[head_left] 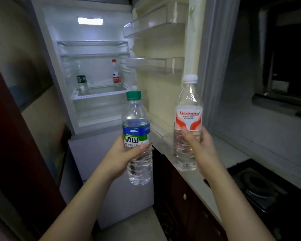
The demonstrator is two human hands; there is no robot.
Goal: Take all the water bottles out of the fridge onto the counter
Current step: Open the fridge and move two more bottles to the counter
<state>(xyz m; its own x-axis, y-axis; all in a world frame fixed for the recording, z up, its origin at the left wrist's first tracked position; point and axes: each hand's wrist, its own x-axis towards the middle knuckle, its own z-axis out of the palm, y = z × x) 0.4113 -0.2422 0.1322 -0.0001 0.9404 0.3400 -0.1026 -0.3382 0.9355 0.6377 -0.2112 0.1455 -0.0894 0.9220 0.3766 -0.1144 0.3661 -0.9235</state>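
Water bottles: four in view, two in your hands and two inside the fridge (97, 70). Your left hand (127, 153) grips the green-capped bottle (137, 134) around its lower label, fingers curled round it, bottle upright in front of the open fridge. Your right hand (198, 145) grips the white-capped Wahaha bottle (188, 119) just below its red-and-white label, also upright, its base over the near edge of the counter (233, 153); you cannot tell whether it touches the surface. On the lit fridge shelf (101, 92), a red-capped bottle (116, 73) stands upright at the right, and a dark-labelled bottle (81, 79) stands at the left, well apart. Fridge door (163, 49) hangs open; a stove (261, 186) sits at the lower right.
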